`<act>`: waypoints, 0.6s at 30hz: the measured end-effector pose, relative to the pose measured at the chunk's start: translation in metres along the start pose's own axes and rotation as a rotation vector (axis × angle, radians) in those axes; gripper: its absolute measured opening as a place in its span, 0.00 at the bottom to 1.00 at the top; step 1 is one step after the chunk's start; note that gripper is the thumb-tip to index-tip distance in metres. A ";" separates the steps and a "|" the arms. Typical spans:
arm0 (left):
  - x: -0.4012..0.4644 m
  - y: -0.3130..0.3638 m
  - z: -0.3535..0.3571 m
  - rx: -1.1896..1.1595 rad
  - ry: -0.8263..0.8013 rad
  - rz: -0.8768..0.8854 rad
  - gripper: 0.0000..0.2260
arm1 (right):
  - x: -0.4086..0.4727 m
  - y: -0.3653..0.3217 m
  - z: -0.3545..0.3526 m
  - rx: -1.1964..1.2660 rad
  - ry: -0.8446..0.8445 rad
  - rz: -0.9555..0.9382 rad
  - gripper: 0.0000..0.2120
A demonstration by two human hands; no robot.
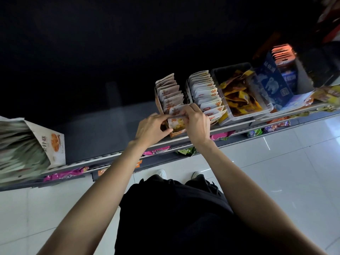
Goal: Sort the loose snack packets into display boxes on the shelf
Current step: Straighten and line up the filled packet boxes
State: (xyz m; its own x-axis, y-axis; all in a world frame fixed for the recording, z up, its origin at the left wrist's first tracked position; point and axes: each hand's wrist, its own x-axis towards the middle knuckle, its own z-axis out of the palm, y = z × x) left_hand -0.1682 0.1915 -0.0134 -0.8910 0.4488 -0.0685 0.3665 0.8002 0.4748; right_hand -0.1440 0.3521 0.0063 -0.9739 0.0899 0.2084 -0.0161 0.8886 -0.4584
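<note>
A cardboard display box (158, 104) stands on the grey shelf (103, 129), filled with a row of upright white-and-brown snack packets (170, 91). At its front end both my hands meet on the frontmost packet (176, 122). My left hand (151, 128) pinches its left edge with curled fingers. My right hand (196, 124) grips its top right from above. A second box of white packets with orange labels (207, 92) stands just to the right, close to my right hand.
A clear plastic bin (237, 115) of loose yellow and brown packets sits right of the boxes, then a blue carton (270, 85). A white box of packets (55, 146) stands at the shelf's left end. Lower shelves hold pink and green packets. White floor tiles lie below.
</note>
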 end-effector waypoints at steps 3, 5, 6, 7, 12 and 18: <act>0.001 0.009 0.008 0.074 0.004 -0.070 0.18 | -0.003 0.006 0.004 -0.021 -0.026 0.005 0.08; 0.002 0.014 0.014 0.021 0.069 -0.099 0.16 | -0.011 0.011 0.004 -0.068 -0.029 0.016 0.07; 0.002 0.016 0.015 -0.025 0.116 -0.113 0.14 | -0.015 0.013 0.003 -0.084 -0.037 0.028 0.06; 0.003 0.016 0.016 -0.075 0.167 -0.121 0.11 | -0.017 0.014 0.003 -0.090 -0.047 0.040 0.06; 0.004 0.011 0.009 -0.436 0.318 -0.086 0.06 | -0.014 0.005 -0.001 0.030 0.018 0.061 0.06; 0.009 0.011 -0.001 -0.794 0.415 -0.237 0.10 | 0.002 0.006 0.014 0.222 -0.093 0.177 0.23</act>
State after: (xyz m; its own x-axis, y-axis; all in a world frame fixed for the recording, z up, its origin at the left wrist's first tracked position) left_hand -0.1725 0.2040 -0.0083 -1.0000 0.0071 0.0061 0.0078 0.2767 0.9609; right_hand -0.1491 0.3511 -0.0078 -0.9824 0.1842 0.0326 0.1172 0.7419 -0.6602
